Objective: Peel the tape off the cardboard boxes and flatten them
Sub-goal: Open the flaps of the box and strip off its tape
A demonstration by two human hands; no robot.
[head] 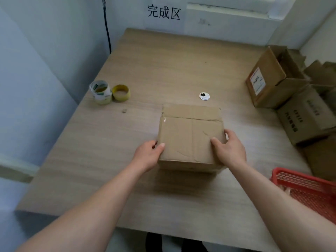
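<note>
A closed brown cardboard box (189, 135) stands on the wooden table (109, 160) in front of me, with a seam across its top and a glint of clear tape at the top left corner. My left hand (148, 155) grips the box's near left corner, thumb on top and fingers down the side. My right hand (228, 149) grips the near right corner the same way, thumb on the top face. The box's far flap edge sticks out slightly beyond the top.
Two tape rolls, a clear one (100, 92) and a yellow one (121, 92), sit at the table's left. A metal cable grommet (204, 96) lies behind the box. Open cardboard boxes (272, 79) are piled at the right. A red plastic basket (307, 191) is near right.
</note>
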